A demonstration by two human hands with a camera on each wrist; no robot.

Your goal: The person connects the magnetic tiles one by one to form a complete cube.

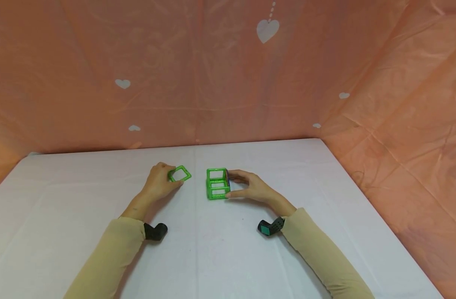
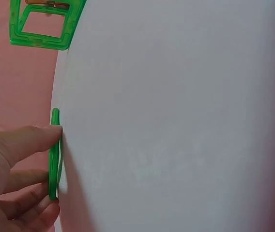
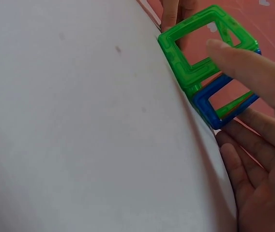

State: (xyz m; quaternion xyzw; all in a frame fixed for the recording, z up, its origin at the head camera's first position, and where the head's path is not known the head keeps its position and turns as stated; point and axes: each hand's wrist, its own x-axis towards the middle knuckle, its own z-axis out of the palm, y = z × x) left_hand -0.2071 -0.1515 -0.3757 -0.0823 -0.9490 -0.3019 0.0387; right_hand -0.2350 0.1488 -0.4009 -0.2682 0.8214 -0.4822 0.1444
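My left hand (image 1: 159,181) pinches a green square magnetic tile (image 2: 54,157) between thumb and fingers, above the white table. The tile is a hollow frame, seen edge-on in the left wrist view. A short way to its right stands a box of magnetic tiles (image 1: 218,193), mostly green with one blue tile (image 3: 206,107) on its right side. My right hand (image 1: 255,187) holds this box from the right, the thumb at its near side and the fingers toward the far side. Part of the box (image 2: 40,41) shows at the top of the left wrist view. A gap separates it from the left hand's tile.
A white cloth (image 1: 220,257) covers the table. Orange sheeting with pale hearts (image 1: 228,74) hangs behind the table's back edge and along the right. Black devices (image 1: 155,231) are worn at both wrists, over beige sleeves.
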